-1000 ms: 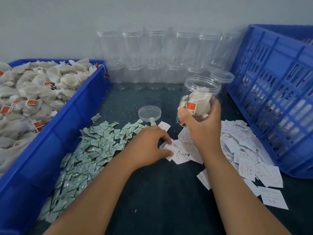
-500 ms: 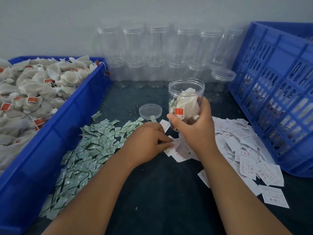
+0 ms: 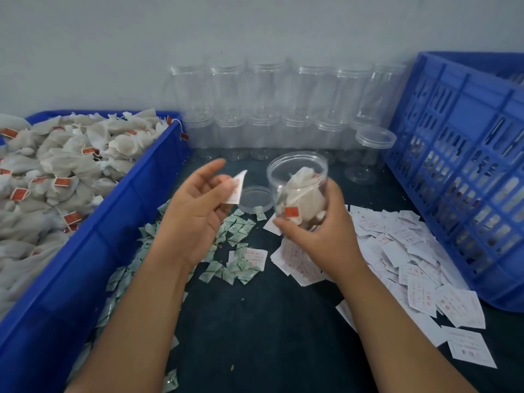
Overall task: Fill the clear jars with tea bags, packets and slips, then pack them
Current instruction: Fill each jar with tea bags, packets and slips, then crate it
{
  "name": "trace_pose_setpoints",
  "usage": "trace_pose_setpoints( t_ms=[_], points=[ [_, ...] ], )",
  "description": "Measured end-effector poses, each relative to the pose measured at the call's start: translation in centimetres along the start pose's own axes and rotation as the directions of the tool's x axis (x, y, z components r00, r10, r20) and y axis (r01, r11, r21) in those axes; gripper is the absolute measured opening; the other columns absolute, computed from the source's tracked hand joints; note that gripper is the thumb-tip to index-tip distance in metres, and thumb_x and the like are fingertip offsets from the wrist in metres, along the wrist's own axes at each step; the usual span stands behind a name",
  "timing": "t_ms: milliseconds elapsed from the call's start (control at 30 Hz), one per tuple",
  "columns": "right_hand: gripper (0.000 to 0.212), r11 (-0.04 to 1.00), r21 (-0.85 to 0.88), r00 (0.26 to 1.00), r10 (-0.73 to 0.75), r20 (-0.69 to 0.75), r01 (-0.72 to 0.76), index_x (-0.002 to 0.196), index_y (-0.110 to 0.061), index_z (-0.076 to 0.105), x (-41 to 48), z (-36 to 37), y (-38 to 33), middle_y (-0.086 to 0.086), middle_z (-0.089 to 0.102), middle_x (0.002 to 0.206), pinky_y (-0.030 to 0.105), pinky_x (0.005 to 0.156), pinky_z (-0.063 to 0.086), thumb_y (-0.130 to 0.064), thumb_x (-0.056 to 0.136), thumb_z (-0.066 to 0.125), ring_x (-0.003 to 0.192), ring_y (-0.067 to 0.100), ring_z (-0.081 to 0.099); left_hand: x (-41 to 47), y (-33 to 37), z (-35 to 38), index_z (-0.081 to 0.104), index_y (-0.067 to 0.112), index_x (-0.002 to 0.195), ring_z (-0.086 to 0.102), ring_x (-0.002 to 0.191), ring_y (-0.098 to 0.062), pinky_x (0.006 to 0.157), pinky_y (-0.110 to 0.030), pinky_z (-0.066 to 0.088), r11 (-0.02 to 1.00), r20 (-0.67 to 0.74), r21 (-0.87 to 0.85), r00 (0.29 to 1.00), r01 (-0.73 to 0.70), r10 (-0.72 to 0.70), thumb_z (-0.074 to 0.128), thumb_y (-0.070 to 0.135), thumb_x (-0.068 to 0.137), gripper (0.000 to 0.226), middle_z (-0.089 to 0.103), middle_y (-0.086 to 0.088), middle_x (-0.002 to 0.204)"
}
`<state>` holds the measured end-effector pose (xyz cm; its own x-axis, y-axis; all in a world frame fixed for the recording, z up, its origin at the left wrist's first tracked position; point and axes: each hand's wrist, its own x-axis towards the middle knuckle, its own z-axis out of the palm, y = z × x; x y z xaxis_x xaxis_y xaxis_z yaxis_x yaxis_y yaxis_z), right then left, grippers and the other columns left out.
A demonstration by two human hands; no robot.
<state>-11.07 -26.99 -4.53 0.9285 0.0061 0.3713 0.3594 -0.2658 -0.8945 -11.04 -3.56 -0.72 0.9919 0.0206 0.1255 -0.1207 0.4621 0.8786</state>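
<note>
Grey wall (image 3: 113, 52) backs a dark surface (image 3: 255, 321), with a blue bin (image 3: 113, 251) heaped with tea bags (image 3: 56, 171) on the left and a slatted blue crate (image 3: 459, 165) on the right. Stacked empty jars (image 3: 263, 109) line the wall.

The right hand (image 3: 320, 236) holds a clear jar (image 3: 297, 177) off the surface, its fingers (image 3: 336, 194) wrapped round the lower body. The mouth is open and a few tea bags are already inside. The left hand (image 3: 195, 211) is raised just beside the jar mouth, and its fingers (image 3: 211, 169) pinch a single paper slip (image 3: 236, 188). The lid (image 3: 255, 198) lies flat on the surface between the hands, near the green packets (image 3: 235, 231). Loose slips (image 3: 411, 251) are spread to the right.

The slip looks feather-light and limp, so it will likely curl or flutter. A pinch at one edge suits it, dropped close over the opening. The jar seems thin, smooth plastic and light even when part filled. A full wrap round the body, as now, should keep it from slipping or tipping.
</note>
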Motion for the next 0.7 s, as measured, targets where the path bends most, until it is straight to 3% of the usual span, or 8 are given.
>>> trace_pose_setpoints(
  t_ms=[67, 133, 233, 333, 433, 533, 600, 700],
  points=[
    [0.101, 0.994, -0.085, 0.991, -0.057, 0.118, 0.067, 0.15, -0.04, 0.046, -0.3, 0.4, -0.2, -0.022, 0.06, 0.14, 0.038, 0.098, 0.063, -0.06, 0.065, 0.098, 0.126, 0.005, 0.064, -0.5, 0.8, 0.5, 0.075, 0.027, 0.122, 0.07, 0.091, -0.01, 0.085, -0.025, 0.058, 0.993, 0.078, -0.031, 0.99, -0.117, 0.119, 0.091, 0.025, 0.078, 0.046, 0.072, 0.004, 0.096],
    [0.098, 0.978, -0.131, 0.973, -0.138, 0.186, 0.163, 0.149, -0.04, 0.048, -0.7, 1.0, -0.3, -0.023, 0.061, 0.139, 0.04, 0.101, 0.06, -0.057, 0.067, 0.099, 0.128, 0.006, 0.063, -1.3, 1.0, 1.3, 0.075, 0.032, 0.118, 0.071, 0.09, -0.013, 0.084, -0.025, 0.058, 0.957, 0.107, 0.183, 0.972, -0.226, 0.209, 0.09, 0.03, 0.077, 0.043, 0.073, 0.003, 0.096],
    [0.096, 0.969, -0.137, 0.959, -0.17, 0.226, 0.204, 0.148, -0.042, 0.05, -1.0, 1.6, -0.5, -0.022, 0.062, 0.139, 0.038, 0.105, 0.055, -0.058, 0.067, 0.099, 0.13, 0.007, 0.061, -2.0, 0.6, 2.0, 0.073, 0.041, 0.117, 0.071, 0.097, -0.007, 0.082, -0.017, 0.056, 0.809, 0.126, 0.499, 0.95, -0.31, 0.286, 0.086, 0.03, 0.082, 0.039, 0.077, 0.007, 0.103],
    [0.095, 0.97, -0.138, 0.956, -0.162, 0.243, 0.2, 0.147, -0.041, 0.052, -1.0, 1.7, -0.5, -0.02, 0.063, 0.139, 0.039, 0.107, 0.054, -0.056, 0.066, 0.099, 0.132, 0.008, 0.061, -1.9, 0.3, 1.9, 0.068, 0.053, 0.119, 0.063, 0.112, 0.002, 0.088, -0.018, 0.049, 0.67, 0.103, 0.693, 0.957, -0.266, 0.272, 0.085, 0.019, 0.082, 0.053, 0.07, 0.024, 0.117],
    [0.097, 0.966, -0.15, 0.956, -0.171, 0.237, 0.21, 0.148, -0.037, 0.052, -1.0, 1.8, -0.2, -0.018, 0.063, 0.14, 0.04, 0.107, 0.053, -0.051, 0.066, 0.102, 0.133, 0.009, 0.06, -1.6, 0.1, 1.9, 0.061, 0.061, 0.123, 0.057, 0.118, 0.005, 0.096, -0.028, 0.05, 0.741, 0.029, 0.657, 0.987, -0.138, 0.158, 0.085, 0.022, 0.072, 0.069, 0.06, 0.032, 0.118],
    [0.098, 0.961, -0.17, 0.956, -0.175, 0.234, 0.217, 0.15, -0.036, 0.051, -0.9, 1.8, 0.1, -0.019, 0.062, 0.141, 0.041, 0.108, 0.052, -0.049, 0.067, 0.102, 0.134, 0.009, 0.059, -1.3, -0.3, 1.9, 0.063, 0.062, 0.119, 0.065, 0.113, -0.005, 0.093, -0.034, 0.058, 0.815, -0.018, 0.579, 0.999, -0.031, 0.051, 0.083, 0.023, 0.066, 0.069, 0.065, 0.021, 0.115],
    [0.099, 0.967, -0.155, 0.959, -0.161, 0.232, 0.2, 0.15, -0.036, 0.05, -0.8, 1.7, 0.2, -0.02, 0.062, 0.142, 0.039, 0.108, 0.053, -0.052, 0.067, 0.101, 0.134, 0.008, 0.059, -1.2, -0.6, 2.1, 0.07, 0.053, 0.116, 0.069, 0.107, -0.007, 0.088, -0.028, 0.058, 0.899, -0.065, 0.437, 0.997, -0.01, 0.042, 0.083, 0.03, 0.073, 0.05, 0.071, 0.017, 0.11],
    [0.094, 0.983, -0.081, 0.973, -0.146, 0.18, 0.163, 0.148, -0.038, 0.05, -0.7, 1.5, 0.2, -0.025, 0.063, 0.141, 0.031, 0.105, 0.054, -0.056, 0.068, 0.096, 0.132, 0.003, 0.061, -0.8, -0.4, 2.2, 0.077, 0.035, 0.109, 0.07, 0.095, -0.003, 0.084, -0.029, 0.055, 0.977, -0.251, 0.208, 0.968, 0.036, 0.018, 0.074, 0.04, 0.094, 0.016, 0.076, 0.014, 0.103]
  ],
)
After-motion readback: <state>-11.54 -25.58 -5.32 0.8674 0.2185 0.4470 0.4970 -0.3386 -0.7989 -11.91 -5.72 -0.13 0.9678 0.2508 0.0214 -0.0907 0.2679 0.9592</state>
